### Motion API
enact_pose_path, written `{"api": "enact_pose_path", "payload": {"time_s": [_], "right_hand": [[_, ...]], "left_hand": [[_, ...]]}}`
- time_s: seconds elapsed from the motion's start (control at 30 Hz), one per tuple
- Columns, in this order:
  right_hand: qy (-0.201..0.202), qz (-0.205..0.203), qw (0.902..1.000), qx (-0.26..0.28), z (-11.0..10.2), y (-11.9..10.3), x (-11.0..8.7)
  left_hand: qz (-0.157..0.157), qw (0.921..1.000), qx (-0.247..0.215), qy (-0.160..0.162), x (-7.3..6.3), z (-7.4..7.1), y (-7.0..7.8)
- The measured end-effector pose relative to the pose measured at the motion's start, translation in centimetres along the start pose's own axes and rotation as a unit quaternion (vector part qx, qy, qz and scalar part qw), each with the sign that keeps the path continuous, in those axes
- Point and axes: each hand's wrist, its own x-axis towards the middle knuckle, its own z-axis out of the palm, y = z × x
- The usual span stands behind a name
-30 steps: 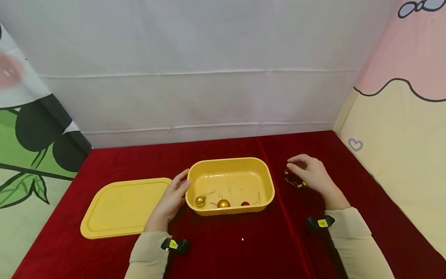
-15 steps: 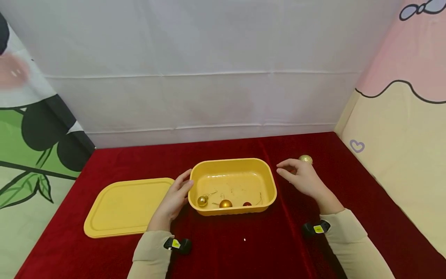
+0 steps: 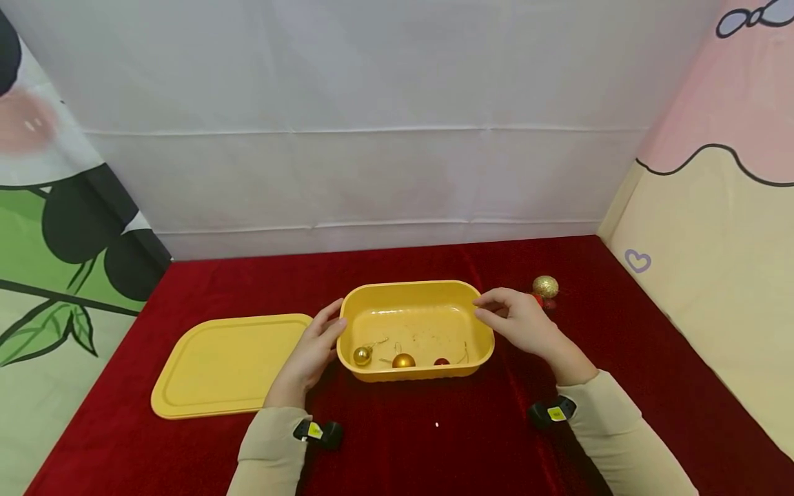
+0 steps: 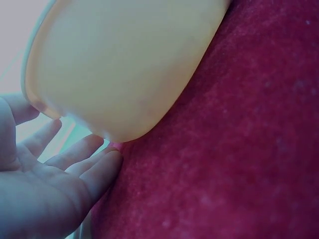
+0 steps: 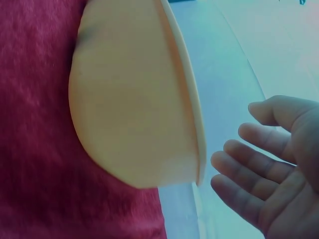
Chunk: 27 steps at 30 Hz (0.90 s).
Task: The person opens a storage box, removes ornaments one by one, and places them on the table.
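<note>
A yellow plastic box [image 3: 415, 372] stands without its lid on the red cloth. Inside lie a shiny gold bauble [image 3: 362, 355], an orange-gold bauble [image 3: 404, 361] and a dark red one [image 3: 442, 362], with thin gold strings. At the box's left end, my left hand [image 3: 313, 348] rests against the rim and wall, fingers fairly straight. My right hand [image 3: 517, 324] hovers by the right rim with loosely bent fingers, holding nothing. The right wrist view shows a gap between its fingers [image 5: 234, 172] and the box wall [image 5: 134, 99].
The flat yellow lid [image 3: 229, 365] lies left of the box, partly behind my left hand. Beyond my right hand are a glittery gold bauble [image 3: 545, 286] and small red baubles [image 3: 537, 300], partly hidden. A tiny white speck [image 3: 437, 424] lies in front on the cloth.
My right hand has left the baubles on the right and moved left to the box's right end, uncovering the glittery gold bauble and red ones. My left hand stays at the box.
</note>
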Motion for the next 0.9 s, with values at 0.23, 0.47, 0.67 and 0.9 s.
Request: {"api": "enact_pose_path", "payload": {"time_s": [0.23, 0.47, 0.67, 0.9], "right_hand": [[-0.025, -0.017, 0.9995, 0.000, 1.1, -1.0, 0.2], [-0.055, -0.035, 0.9979, 0.001, 2.1, -1.5, 0.5], [-0.086, -0.058, 0.9945, -0.016, 2.8, -1.8, 0.7], [-0.139, -0.062, 0.9875, -0.042, 3.6, -2.0, 1.0]], "left_hand": [[-0.005, 1.0000, 0.000, 0.000, 0.0, 0.0, 0.0], [-0.008, 1.0000, -0.003, 0.005, 0.1, 0.0, 0.1], [-0.008, 0.9999, -0.002, 0.007, 0.0, 0.1, 0.2], [-0.008, 0.9999, -0.004, 0.007, 0.0, 0.1, 0.1]]}}
